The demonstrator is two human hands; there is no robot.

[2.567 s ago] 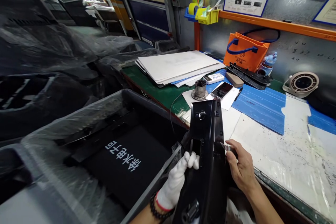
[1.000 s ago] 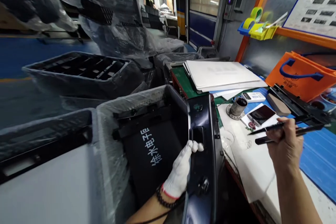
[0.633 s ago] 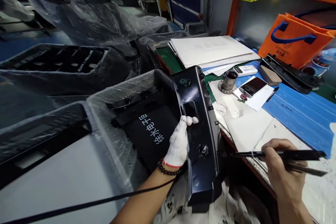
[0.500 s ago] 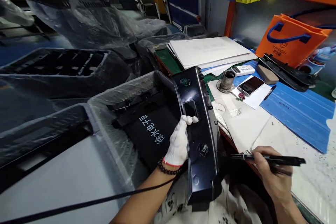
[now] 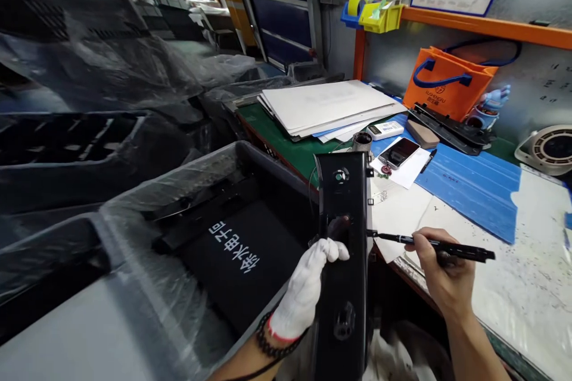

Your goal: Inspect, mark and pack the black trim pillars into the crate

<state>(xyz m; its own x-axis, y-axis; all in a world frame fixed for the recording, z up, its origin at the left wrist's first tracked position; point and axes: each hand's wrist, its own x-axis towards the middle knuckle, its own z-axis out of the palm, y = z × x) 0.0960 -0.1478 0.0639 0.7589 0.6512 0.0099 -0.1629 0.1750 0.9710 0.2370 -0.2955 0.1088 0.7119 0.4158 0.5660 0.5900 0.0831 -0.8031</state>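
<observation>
My left hand (image 5: pixel 304 292), in a white glove, grips the left edge of a long glossy black plastic panel (image 5: pixel 342 262) that stands on end between the crate and the bench. Its fingertips curl into a rectangular opening in the panel. My right hand (image 5: pixel 440 274) is bare and pinches a thin black pen-like tool (image 5: pixel 438 245). The tool lies level, and its tip touches the panel's right edge near the opening.
A plastic-lined grey crate (image 5: pixel 187 190) holding a black sheet with white characters sits at my left. The bench (image 5: pixel 473 190) carries stacked white sheets (image 5: pixel 326 106), a phone (image 5: pixel 399 152), a small metal cup (image 5: pixel 361 140), an orange bag (image 5: pixel 447 84) and a fan (image 5: pixel 547 149).
The panel has been tilted more upright. My right hand rose from the bench edge and brought the tool's tip to the panel's right side. The view swung right.
</observation>
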